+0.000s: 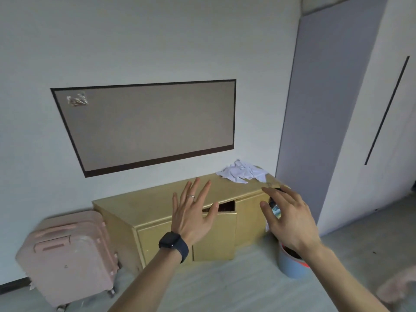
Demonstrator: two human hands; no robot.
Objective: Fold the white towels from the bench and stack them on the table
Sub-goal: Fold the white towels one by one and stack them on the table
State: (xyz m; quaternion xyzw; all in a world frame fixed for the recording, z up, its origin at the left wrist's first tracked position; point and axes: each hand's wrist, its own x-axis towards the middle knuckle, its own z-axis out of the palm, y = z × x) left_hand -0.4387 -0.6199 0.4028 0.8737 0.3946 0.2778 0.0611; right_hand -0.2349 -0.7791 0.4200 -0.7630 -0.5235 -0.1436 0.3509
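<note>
A low yellow wooden bench (157, 199) with cupboard doors stands against a pale wall; one door (216, 235) hangs ajar, and the gap at its top shows only a dark interior whose contents cannot be made out; a crumpled heap of white towels (243, 173) lies on the bench top at its far right end, well apart from both hands; a round blue bin (290, 264) with a red rim stands on the floor beside the bench's right end, and something dark fills it, though the right forearm hides most of it; a pink suitcase (67, 260) stands upright on the floor just beside the bench's left end; above the bench a grey-brown board (153, 124) with a dark frame hangs on the wall, with a small crumpled scrap (77, 100) stuck in its upper left corner; the left hand (191, 218), with a dark watch (173, 244) on the wrist and a ring (191, 196) on one finger, is raised before the bench, fingers spread wide, holding nothing; the right hand (290, 219) is raised with fingers loosely spread and slightly curled, empty; behind it a small dark object with a coloured patch is mostly hidden; a blurred pinkish shape is cut off at the lower right corner.
</note>
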